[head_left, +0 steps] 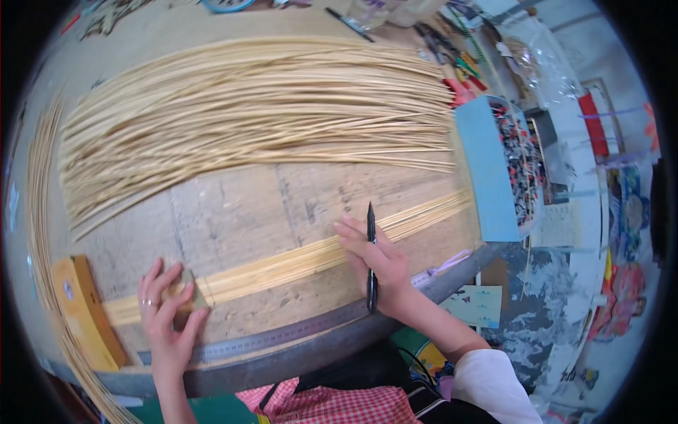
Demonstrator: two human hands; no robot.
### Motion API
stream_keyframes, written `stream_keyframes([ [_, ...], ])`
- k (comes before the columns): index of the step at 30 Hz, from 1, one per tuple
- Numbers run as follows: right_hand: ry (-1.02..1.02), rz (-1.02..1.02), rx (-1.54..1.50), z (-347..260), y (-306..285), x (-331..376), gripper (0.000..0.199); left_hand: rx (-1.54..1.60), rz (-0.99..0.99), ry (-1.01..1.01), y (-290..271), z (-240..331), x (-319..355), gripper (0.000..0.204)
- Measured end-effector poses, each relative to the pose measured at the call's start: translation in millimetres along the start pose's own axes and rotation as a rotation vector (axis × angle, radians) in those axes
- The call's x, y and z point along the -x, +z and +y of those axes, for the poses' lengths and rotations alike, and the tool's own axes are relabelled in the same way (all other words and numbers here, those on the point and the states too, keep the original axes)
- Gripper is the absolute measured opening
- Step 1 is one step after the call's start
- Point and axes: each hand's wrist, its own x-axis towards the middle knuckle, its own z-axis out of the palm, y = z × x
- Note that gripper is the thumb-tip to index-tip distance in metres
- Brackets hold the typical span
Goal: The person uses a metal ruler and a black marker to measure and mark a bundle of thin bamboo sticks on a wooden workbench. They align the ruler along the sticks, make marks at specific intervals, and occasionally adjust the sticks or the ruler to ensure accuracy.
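Observation:
A flat row of thin pale bamboo strips [279,272] lies across the wooden table, its left end beside a yellow box [88,311]. My left hand [168,314], with a ring on one finger, rests on the strips near that box, its fingers spread. Farther right, my right hand [381,265] holds a black marker pen [371,247] upright, the pointed end away from me. Fingertips of that hand touch the strips. A metal ruler [282,337] lies along the table's near edge, below both hands.
A large heap of bamboo strips [261,106] covers the far side. More long strips [44,191] run down the left edge. At the right stands a blue box [487,169] of small black and red pieces. Several hand tools [452,56] lie at the far right.

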Motion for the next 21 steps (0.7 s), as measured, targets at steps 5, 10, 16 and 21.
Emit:
stream_keyframes([
  [5,0.416,-0.191,0.239,-9.1,-30.2,-30.3,0.036,0.017,-0.029,-0.007,-0.5,1.1,-1.6,0.046],
  [10,0.359,-0.285,0.252,-9.7,-43.9,-67.7,0.038,0.019,-0.012,-0.049,-2.7,-0.5,0.7,0.044],
  [16,-0.098,0.276,0.206,67.6,-36.3,-205.2,0.013,-0.015,-0.004,0.043,-4.4,-0.9,-1.4,0.038],
  [21,0.092,0.050,0.634,148.7,-24.3,-321.6,0.013,-0.060,-0.015,0.099,-0.2,-0.9,-5.1,0.035],
])
